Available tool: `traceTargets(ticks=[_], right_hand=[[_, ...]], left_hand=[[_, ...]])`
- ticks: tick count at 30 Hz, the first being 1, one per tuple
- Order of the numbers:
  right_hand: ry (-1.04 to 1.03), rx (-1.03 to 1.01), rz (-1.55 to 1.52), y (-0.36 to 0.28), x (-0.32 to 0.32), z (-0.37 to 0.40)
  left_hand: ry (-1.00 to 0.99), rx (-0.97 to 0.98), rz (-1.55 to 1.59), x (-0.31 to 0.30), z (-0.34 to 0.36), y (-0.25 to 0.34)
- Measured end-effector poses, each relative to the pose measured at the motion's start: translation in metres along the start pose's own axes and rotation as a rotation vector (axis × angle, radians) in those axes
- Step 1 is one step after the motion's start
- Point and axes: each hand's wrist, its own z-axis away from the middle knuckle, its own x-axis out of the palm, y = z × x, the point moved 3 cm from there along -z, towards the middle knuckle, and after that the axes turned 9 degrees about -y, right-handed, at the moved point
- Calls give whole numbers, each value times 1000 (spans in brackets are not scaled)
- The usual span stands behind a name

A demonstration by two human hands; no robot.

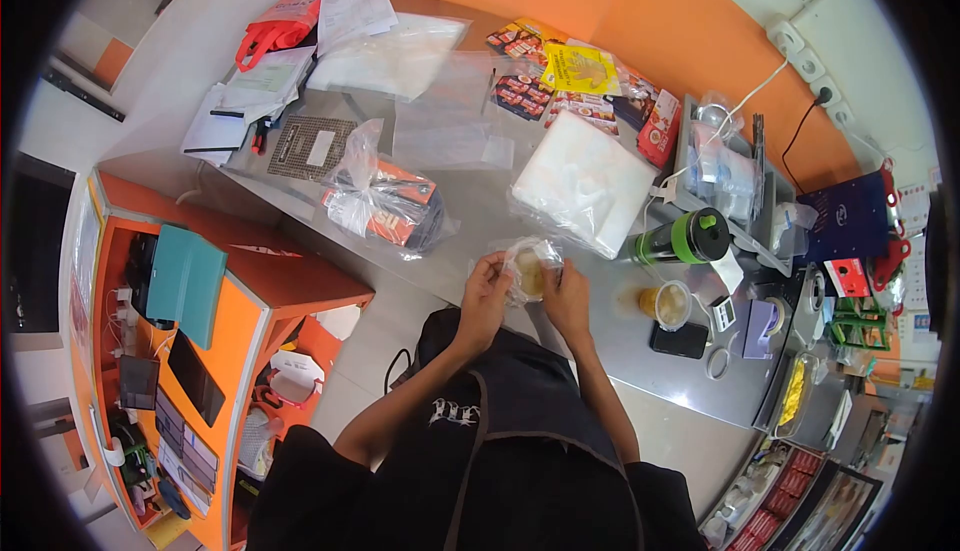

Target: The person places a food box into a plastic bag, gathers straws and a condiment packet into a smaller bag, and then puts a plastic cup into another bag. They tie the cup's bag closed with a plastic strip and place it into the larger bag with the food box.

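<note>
Near the counter's front edge, a small clear plastic bag [528, 269] with something pale yellow and round inside is between my hands. My left hand [484, 293] pinches the bag's left side. On its right side, the fingers of my right hand [567, 296] are closed on the plastic. What exactly the bag contains is hard to make out. A tied clear bag with an orange and black box [395, 206] stands beyond my left hand. Past my right hand lies a thick stack of white plastic sheets or bags [588, 176].
On the right stand a black and green bottle [690, 238], a cup with a yellowish drink [667, 304] and a black phone [679, 340]. Flat clear bags [450, 131] and printed leaflets [522, 96] lie farther back. An orange cabinet [222, 381] is at left.
</note>
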Motion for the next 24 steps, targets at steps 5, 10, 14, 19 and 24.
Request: traceTargets(ticks=[5,10,14,19,24], right_hand=[[96,-117,-152,7,5,-1],[120,-144,-374,21,30,-1],[-144,54,-807,-13,15,5],[-372,78,-1044,12,18,-11],[-233,60,-1431,43,43,-7]], left_hand=[[53,48,-208,-7,0,11],[194,107,-623,-32,2,13],[143,289,-933,-27,12,41],[-110,419,-951,24,23,70],[133,516,-983,-38,-1,43]])
